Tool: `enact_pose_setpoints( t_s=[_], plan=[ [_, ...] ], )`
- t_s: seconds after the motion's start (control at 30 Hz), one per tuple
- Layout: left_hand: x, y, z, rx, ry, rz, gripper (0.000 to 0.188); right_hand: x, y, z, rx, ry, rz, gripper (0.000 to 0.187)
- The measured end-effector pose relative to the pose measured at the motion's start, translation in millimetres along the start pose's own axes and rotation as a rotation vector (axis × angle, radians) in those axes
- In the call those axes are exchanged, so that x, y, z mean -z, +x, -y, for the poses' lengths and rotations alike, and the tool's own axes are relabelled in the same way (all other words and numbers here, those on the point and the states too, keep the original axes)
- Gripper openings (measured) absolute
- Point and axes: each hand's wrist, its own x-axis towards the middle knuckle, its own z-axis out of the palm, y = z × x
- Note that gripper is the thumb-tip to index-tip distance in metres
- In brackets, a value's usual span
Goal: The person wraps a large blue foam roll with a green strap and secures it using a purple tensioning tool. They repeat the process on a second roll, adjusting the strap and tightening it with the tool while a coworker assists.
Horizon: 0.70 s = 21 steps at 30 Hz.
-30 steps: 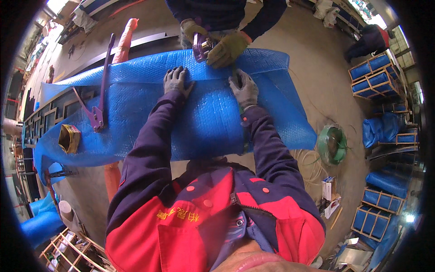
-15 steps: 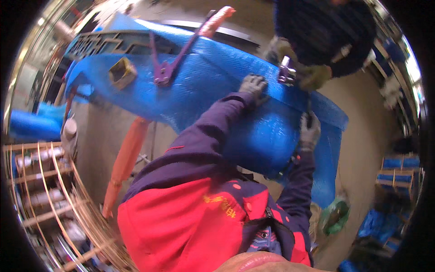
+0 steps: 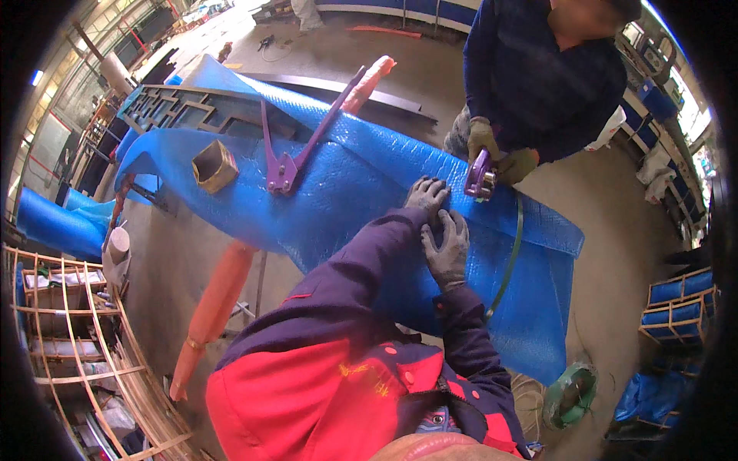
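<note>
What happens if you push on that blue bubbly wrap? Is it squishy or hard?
Probably squishy on top: the blue wrap looks like bubble sheet, and it hangs in loose folds at the edges, so alone it would flop. It likely resists underneath, since both gloved hands, left and right, press flat on it without sinking in.

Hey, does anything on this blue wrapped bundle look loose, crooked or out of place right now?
The blue bubble wrap is rumpled, and its far end is peeled back, baring a dark lattice frame. A purple long-handled tool and a brass-coloured block lie loose on the wrap. Both gloved hands, left and right, press it.
</note>
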Motion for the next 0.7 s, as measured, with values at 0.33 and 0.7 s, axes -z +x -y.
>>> enact_pose_setpoints(
  t_s=[0.33,0.7],
  plan=[
    [-11,1,3,0.036,-0.077,0.03,0.067,-64,6,-57,-0.119,-0.236,-0.196,0.048],
    [-8,5,9,-0.013,-0.141,0.116,0.069,-65,10,-42,-0.186,-0.328,-0.12,0.043]
  ],
)
